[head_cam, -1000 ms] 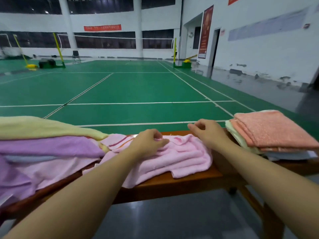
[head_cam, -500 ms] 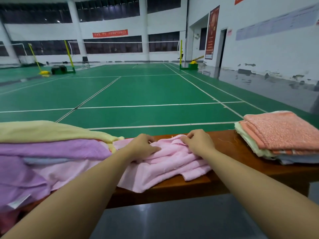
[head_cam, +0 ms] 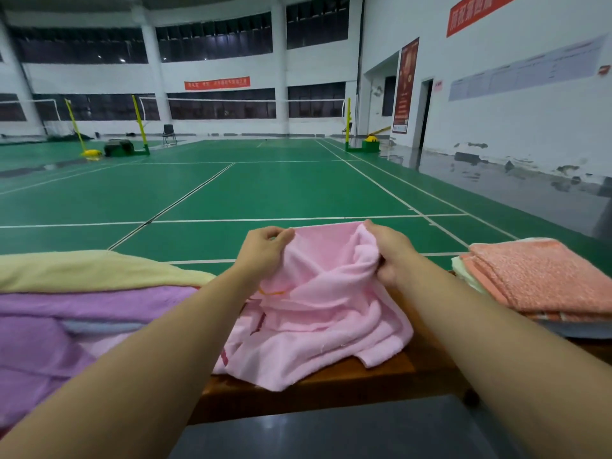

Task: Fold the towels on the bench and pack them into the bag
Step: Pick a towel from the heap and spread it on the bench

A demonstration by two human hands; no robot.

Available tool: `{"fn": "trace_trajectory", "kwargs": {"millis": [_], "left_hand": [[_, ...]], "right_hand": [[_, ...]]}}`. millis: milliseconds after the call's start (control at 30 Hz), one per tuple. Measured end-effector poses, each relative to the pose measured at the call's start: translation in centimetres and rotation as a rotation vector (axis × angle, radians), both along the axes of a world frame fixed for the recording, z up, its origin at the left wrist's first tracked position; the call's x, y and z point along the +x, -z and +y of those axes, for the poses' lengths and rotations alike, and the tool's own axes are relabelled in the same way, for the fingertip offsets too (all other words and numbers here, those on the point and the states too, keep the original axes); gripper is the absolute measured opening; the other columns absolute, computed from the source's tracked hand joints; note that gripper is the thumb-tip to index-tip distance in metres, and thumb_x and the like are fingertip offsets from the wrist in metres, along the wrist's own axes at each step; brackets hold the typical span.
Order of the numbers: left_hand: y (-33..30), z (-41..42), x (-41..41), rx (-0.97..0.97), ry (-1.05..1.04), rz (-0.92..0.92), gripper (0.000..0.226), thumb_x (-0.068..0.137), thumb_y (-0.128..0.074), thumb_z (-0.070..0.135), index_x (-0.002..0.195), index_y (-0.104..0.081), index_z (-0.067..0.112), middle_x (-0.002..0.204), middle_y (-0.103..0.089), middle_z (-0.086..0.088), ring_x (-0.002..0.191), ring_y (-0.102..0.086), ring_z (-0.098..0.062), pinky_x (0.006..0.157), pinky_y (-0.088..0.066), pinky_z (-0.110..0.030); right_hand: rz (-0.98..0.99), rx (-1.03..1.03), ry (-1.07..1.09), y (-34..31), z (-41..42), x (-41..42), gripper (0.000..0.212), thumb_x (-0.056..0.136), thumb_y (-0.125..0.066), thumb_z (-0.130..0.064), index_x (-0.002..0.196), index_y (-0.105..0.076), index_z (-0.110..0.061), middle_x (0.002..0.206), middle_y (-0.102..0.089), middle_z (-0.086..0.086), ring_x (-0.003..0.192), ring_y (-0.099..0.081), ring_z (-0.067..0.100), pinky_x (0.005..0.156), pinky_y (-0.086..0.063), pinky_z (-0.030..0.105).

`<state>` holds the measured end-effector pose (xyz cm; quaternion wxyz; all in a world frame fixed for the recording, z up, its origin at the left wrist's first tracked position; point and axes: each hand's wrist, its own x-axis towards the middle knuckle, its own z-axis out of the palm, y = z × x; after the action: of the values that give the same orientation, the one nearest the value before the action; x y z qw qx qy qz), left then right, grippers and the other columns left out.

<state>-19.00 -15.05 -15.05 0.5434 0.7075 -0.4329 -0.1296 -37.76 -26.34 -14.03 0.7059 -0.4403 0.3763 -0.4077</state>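
The wooden bench (head_cam: 381,372) is showing only in a strip, its ends lying hidden under cloth. The loose pile of towels (head_cam: 82,303) on the left is running off the frame edge. The folded stack (head_cam: 543,283) on the right is also getting cut off. Between them, the pink towel (head_cam: 324,299) is hanging crumpled, its lower part resting on the bench. The left hand (head_cam: 265,250) and right hand (head_cam: 390,253) are each pinching its top edge; the right fingertips are lying buried in cloth.
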Motion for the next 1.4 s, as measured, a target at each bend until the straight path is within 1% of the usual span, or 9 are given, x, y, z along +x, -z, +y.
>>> {"fn": "trace_trajectory", "kwargs": {"millis": [100, 233, 367, 633, 767, 900, 1167, 1267, 1400], "left_hand": [[-1.3, 0.7, 1.9, -0.029, -0.089, -0.036, 0.027, 0.1, -0.062, 0.034, 0.094, -0.072, 0.01, 0.073, -0.059, -0.001, 0.065, -0.048, -0.016, 0.06, -0.039, -0.028], [-2.7, 1.8, 4.6, 0.014, -0.159, -0.084, 0.024, 0.098, -0.063, 0.04, 0.096, -0.073, 0.018, 0.089, -0.07, 0.0, 0.079, -0.059, -0.021, 0.078, -0.048, -0.035], [-3.2, 2.6, 6.5, 0.044, -0.275, -0.131, 0.025, 0.098, -0.065, 0.038, 0.097, -0.076, 0.015, 0.095, -0.072, -0.007, 0.088, -0.06, -0.027, 0.078, -0.045, -0.034], [-2.3, 4.9, 9.5, 0.158, -0.351, -0.243, 0.042, 0.091, -0.069, 0.048, 0.08, -0.073, 0.008, 0.081, -0.07, -0.013, 0.083, -0.064, -0.032, 0.07, -0.045, -0.037], [-2.9, 5.6, 9.6, 0.365, -0.346, -0.368, 0.056, 0.09, -0.059, 0.065, 0.067, -0.058, 0.013, 0.065, -0.058, -0.003, 0.072, -0.055, -0.027, 0.08, -0.038, -0.04], [-3.1, 6.7, 10.1, 0.456, -0.182, -0.303, 0.049, 0.094, -0.064, 0.05, 0.077, -0.064, 0.005, 0.065, -0.052, -0.007, 0.062, -0.045, -0.025, 0.056, -0.034, -0.031], [-3.9, 6.8, 8.6, 0.148, -0.067, 0.128, 0.043, 0.103, -0.056, 0.034, 0.106, -0.063, -0.008, 0.099, -0.053, -0.014, 0.087, -0.06, -0.028, 0.076, -0.063, -0.046], [-5.1, 6.0, 7.7, 0.094, -0.188, -0.068, 0.047, 0.106, -0.048, 0.04, 0.094, -0.061, -0.004, 0.085, -0.055, -0.013, 0.083, -0.055, -0.028, 0.081, -0.053, -0.041], [-8.1, 5.6, 5.4, 0.043, -0.335, -0.235, 0.041, 0.108, -0.039, 0.042, 0.111, -0.057, 0.004, 0.112, -0.057, -0.019, 0.111, -0.051, -0.038, 0.095, -0.042, -0.047]], "right_hand": [[0.261, -0.268, -0.118, -1.2, 0.0, -1.6, 0.031, 0.092, -0.071, -0.039, 0.095, -0.069, -0.008, 0.075, -0.063, 0.008, 0.066, -0.058, 0.022, 0.058, -0.049, 0.027], [0.786, -0.847, -0.24, -2.7, -0.2, -3.6, 0.049, 0.082, -0.07, -0.064, 0.063, -0.056, -0.02, 0.058, -0.04, -0.002, 0.053, -0.035, 0.013, 0.05, -0.028, 0.027], [0.826, -0.87, -0.287, -2.6, -1.3, -4.5, 0.06, 0.075, -0.066, -0.074, 0.058, -0.04, -0.023, 0.06, -0.032, 0.0, 0.053, -0.029, 0.012, 0.051, -0.022, 0.028], [0.878, -0.891, -0.152, -1.4, -4.0, -7.7, 0.054, 0.071, -0.073, -0.067, 0.07, -0.057, -0.016, 0.068, -0.05, 0.004, 0.063, -0.046, 0.016, 0.059, -0.032, 0.032], [1.005, -0.934, -0.135, -3.4, -4.6, -8.6, 0.092, 0.057, -0.054, -0.097, 0.074, -0.059, -0.007, 0.071, -0.052, 0.005, 0.065, -0.048, 0.019, 0.061, -0.035, 0.034], [1.248, -0.933, -0.247, -4.4, -5.3, -10.7, 0.101, 0.055, -0.035, -0.104, 0.076, -0.065, -0.01, 0.081, -0.064, 0.006, 0.072, -0.059, 0.021, 0.068, -0.047, 0.035], [0.579, -0.431, -0.125, -4.3, -4.9, -10.8, 0.028, 0.089, -0.074, -0.026, 0.093, -0.06, -0.002, 0.095, -0.051, 0.014, 0.08, -0.057, 0.024, 0.063, -0.064, 0.038], [0.767, -0.634, 0.1, -5.4, -4.9, -9.6, 0.033, 0.092, -0.071, -0.038, 0.097, -0.06, -0.007, 0.097, -0.062, 0.012, 0.08, -0.061, 0.026, 0.074, -0.06, 0.043], [0.845, -0.873, 0.309, -7.6, -3.5, -8.7, 0.036, 0.099, -0.056, -0.048, 0.102, -0.053, -0.011, 0.097, -0.059, 0.007, 0.087, -0.054, 0.025, 0.072, -0.042, 0.037]]}}
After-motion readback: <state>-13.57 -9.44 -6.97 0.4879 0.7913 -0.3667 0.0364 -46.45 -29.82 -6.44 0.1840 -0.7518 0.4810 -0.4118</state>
